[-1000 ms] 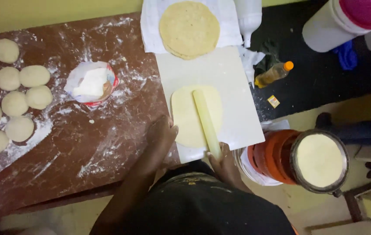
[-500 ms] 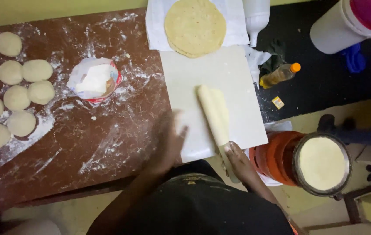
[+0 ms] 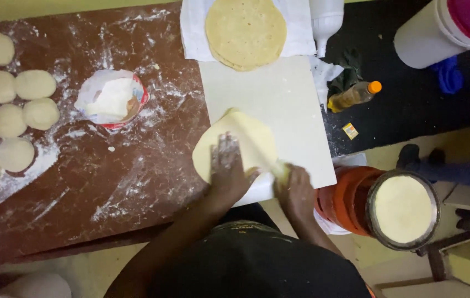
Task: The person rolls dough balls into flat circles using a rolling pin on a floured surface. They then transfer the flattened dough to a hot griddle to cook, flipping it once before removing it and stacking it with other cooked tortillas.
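Dough sheet [image 3: 243,143] on the white board [image 3: 279,88], overhanging its edge at 9 o'clock onto the floured brown table [image 3: 108,182]. My left hand [image 3: 227,174] lies flat on the sheet, floury fingers [image 3: 225,149] spread apart and pressing down; a second ago this hand hung beside the board and the sheet lay squarely under the pin. My right hand [image 3: 297,193] is closed on the near end of the rolling pin [image 3: 257,144], which slants across the sheet toward 11 o'clock, where earlier it ran nearer 12. The sheet has thus shifted left and turned, which I judge to be a quarter-turn between passes, so rolling is midway and the disc not yet round. At 12 o'clock, a stack of finished flatbreads [image 3: 246,30] on a cloth [image 3: 191,33]. At 9 to 10 o'clock, dough balls [image 3: 9,105] waiting beside a flour bowl [image 3: 113,99]. At 3 o'clock, an oil bottle [image 3: 354,95]; at 4 o'clock, a pan [image 3: 403,209] holding one flatbread on an orange stove [image 3: 345,196].
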